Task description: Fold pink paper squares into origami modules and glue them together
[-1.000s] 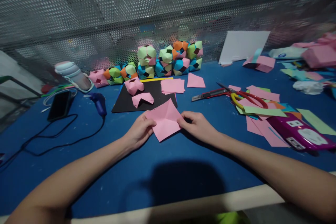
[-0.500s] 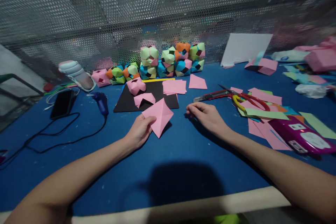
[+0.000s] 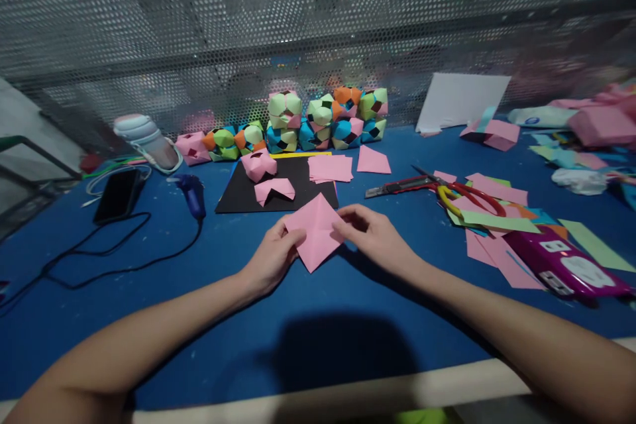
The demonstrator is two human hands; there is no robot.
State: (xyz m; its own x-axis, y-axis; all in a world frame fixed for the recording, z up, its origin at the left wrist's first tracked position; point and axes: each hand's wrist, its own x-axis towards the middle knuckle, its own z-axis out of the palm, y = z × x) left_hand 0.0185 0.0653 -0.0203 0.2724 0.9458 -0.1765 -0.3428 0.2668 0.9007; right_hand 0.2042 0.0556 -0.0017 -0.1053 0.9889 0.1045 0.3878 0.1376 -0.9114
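A creased pink paper square (image 3: 317, 233), turned like a diamond, is held up over the blue table (image 3: 209, 338) between both hands. My left hand (image 3: 272, 253) pinches its left corner, thumb on the front face. At the right corner, the thumb and fingers of my right hand (image 3: 372, 238) grip the paper's edge. Just behind lies a black sheet (image 3: 236, 195) bearing a folded pink paper piece (image 3: 275, 191), a puffed pink paper ball (image 3: 259, 164) and a stack of pink squares (image 3: 330, 167). One more pink sheet (image 3: 373, 159) lies to the right of the stack.
Colourful folded paper balls (image 3: 285, 109) line the back near the perforated metal screen (image 3: 199, 20). Scissors (image 3: 477, 199), a box cutter (image 3: 397, 185), paper scraps and a purple device (image 3: 566, 265) lie right. A phone (image 3: 118, 195), a blue tool (image 3: 190, 194) with a cable and a bottle (image 3: 146, 139) are left.
My right hand has moved left from beside the box cutter and now grips the pink square's right corner. The paper and my left hand have shifted slightly right and down.
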